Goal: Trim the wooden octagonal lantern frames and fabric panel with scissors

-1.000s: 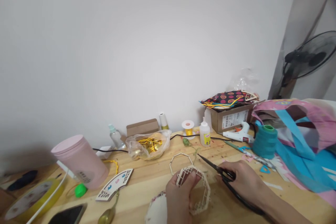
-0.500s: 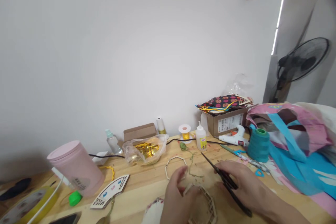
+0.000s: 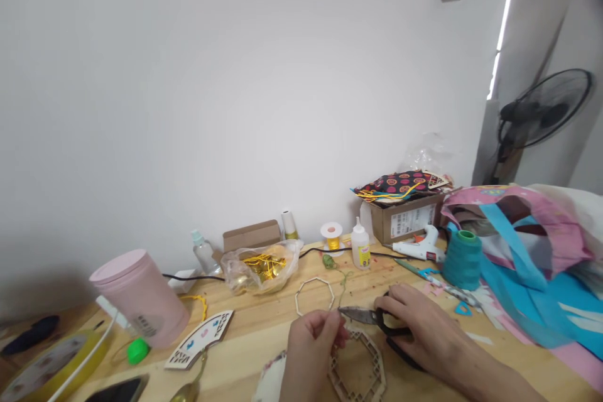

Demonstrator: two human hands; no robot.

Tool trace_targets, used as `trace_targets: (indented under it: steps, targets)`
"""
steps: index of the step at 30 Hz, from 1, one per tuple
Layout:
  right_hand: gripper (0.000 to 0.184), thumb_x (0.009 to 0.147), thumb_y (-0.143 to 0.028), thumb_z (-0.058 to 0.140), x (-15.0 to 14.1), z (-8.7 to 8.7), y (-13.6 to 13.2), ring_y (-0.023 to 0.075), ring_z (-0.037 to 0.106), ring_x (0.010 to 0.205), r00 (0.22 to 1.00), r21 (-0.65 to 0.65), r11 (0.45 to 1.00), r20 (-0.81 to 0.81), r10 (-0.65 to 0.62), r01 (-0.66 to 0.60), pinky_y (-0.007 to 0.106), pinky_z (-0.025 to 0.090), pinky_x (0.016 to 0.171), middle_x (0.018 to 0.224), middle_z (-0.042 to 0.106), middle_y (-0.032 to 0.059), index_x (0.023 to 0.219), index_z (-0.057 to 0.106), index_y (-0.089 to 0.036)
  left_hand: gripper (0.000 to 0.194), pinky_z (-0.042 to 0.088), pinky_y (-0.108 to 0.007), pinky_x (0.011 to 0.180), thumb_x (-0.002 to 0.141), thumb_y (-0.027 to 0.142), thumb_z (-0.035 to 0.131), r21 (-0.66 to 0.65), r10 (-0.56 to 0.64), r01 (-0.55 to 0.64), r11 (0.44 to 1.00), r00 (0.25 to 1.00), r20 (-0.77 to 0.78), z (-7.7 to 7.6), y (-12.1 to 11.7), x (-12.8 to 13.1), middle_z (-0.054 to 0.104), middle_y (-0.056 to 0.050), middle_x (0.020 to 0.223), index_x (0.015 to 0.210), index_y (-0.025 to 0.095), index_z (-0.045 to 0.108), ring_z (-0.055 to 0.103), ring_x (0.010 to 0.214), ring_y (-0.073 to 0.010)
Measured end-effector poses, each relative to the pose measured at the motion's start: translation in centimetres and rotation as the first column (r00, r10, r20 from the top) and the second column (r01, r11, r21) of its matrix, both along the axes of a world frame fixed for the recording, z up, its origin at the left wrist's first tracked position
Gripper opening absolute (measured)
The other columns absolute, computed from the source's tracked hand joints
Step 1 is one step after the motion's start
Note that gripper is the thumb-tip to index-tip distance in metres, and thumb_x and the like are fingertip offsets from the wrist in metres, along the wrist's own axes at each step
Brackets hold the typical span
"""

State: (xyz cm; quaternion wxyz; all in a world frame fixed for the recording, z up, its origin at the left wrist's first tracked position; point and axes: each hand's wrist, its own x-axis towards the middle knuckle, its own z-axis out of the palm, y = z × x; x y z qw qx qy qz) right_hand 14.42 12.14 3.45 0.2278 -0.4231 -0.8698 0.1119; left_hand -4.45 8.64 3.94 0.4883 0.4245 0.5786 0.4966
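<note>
My right hand [image 3: 419, 326] grips black-handled scissors [image 3: 362, 315], whose blades point left. Their tips are right at the fingertips of my left hand [image 3: 315, 345], which is closed in a pinch. A thin green thread [image 3: 345, 282] runs from a small green bundle [image 3: 328, 260] down to those fingertips and the blade tips. Just below the hands lies an openwork wooden octagonal frame [image 3: 379, 364], its left edge near my left fingers. A thinner plain octagonal ring [image 3: 296, 295] rests on the table beyond my left hand.
Left are a pink cup [image 3: 141, 301], a fan-shaped wooden piece [image 3: 200, 339] and yellow tape [image 3: 75, 358]. Behind lie a plastic bag of gold pieces [image 3: 261, 267] and a glue bottle [image 3: 360, 248]. A glue gun [image 3: 421, 246], teal thread cone [image 3: 462, 260] and pink-blue bag [image 3: 527, 226] are right.
The scissors have swung from pointing up-left to lying nearly level, with their tips at my left fingers. My left hand has drawn into a pinch on the thread, uncovering more of the openwork frame.
</note>
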Motion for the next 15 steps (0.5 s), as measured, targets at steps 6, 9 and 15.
trace_targets:
  steps: [6,9,15]
  targets:
    - [0.035,0.068,-0.018,0.053,0.0,0.5,-0.6,0.0183,0.047,0.087,0.983,-0.104,0.992,-0.176,0.05,-0.069,0.03,0.039,0.075,0.094,0.049,0.0047,0.103,0.047,-0.021,0.035,0.041,-0.02,0.047,0.046,0.019,0.075,0.014,0.015,-0.018,1.0,0.984,0.178,0.8,-0.2,0.5,0.063,-0.001,0.055,0.078,0.011,0.062,0.056,0.052,-0.012]
    - [0.023,0.071,-0.016,0.049,-0.7,0.6,-1.1,0.0162,0.048,0.08,0.985,-0.116,0.99,-0.157,0.067,-0.086,0.027,0.041,0.069,0.089,0.047,0.003,0.093,0.049,-0.022,0.045,0.045,-0.023,0.058,0.042,0.017,0.078,0.073,-0.01,-0.01,0.997,0.965,0.264,0.6,-0.1,0.5,0.067,-0.006,0.066,0.083,0.011,0.063,0.06,0.064,-0.0152]
    - [0.025,0.068,-0.018,0.051,-0.5,0.1,-0.1,0.0174,0.05,0.077,0.987,0.045,0.996,-0.145,-0.064,0.071,0.028,0.042,0.065,0.087,0.048,0.0036,0.092,0.054,-0.022,0.043,0.045,-0.023,0.052,0.05,0.035,0.074,0.113,0.138,-0.17,0.979,0.959,0.248,0.4,0.1,-0.3,0.065,-0.007,0.067,0.085,0.011,0.064,0.058,0.063,-0.0158]
